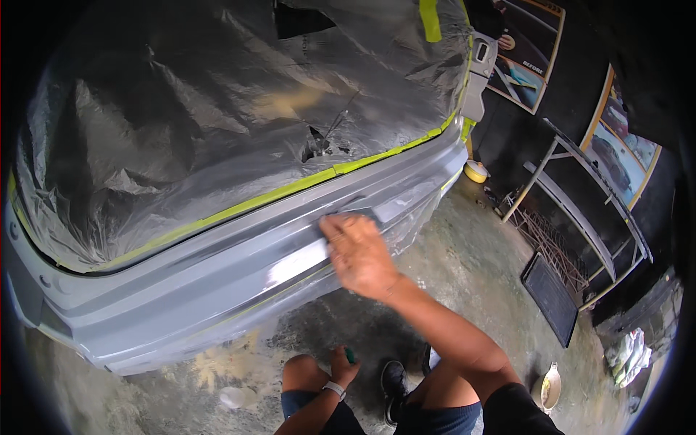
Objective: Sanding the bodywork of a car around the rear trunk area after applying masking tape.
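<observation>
**Hand pressed to grey primed bumper**

The right hand [360,255] lies flat, fingers [335,229] together over a sanding sheet [362,214] on the car bumper [217,279]. Yellow masking tape [290,187] borders it at 12 o'clock; open concrete floor [464,254] lies at 3. The left hand [342,365], at 6, curls around a small green object [350,355].

Single head view, looking steeply down, close over grey bumper [217,283]; fisheye-bent edges.
</observation>
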